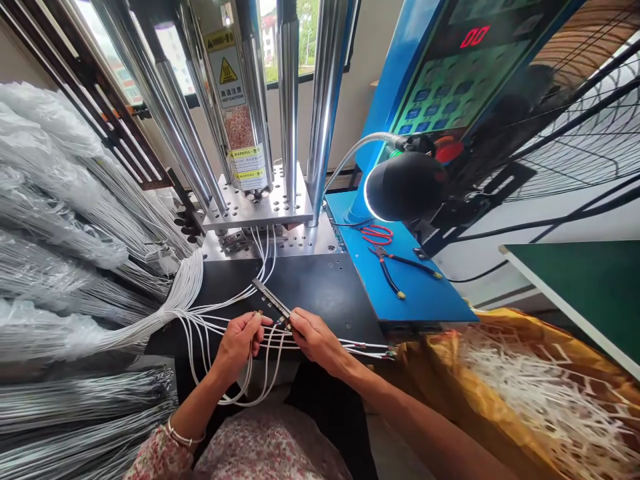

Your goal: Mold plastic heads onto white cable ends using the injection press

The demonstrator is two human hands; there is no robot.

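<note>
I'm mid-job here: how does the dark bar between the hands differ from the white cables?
The dark bar is straight, while many of the white cables curve or loop. The bar is a single piece; the cables are many, gathered in a bundle at the left. The bar's near end is in the right hand, whereas most of the cables run free of it. Both are over the black table.

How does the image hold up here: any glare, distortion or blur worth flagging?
Head view: daylight pales the window, and bright streaks glare off the steel column; head view: the lamp has a white glowing rim; head view: white scraps at lower right look stretched and smeared; head view: both hands read fairly clearly, fine details on the dark strip less so.
</note>
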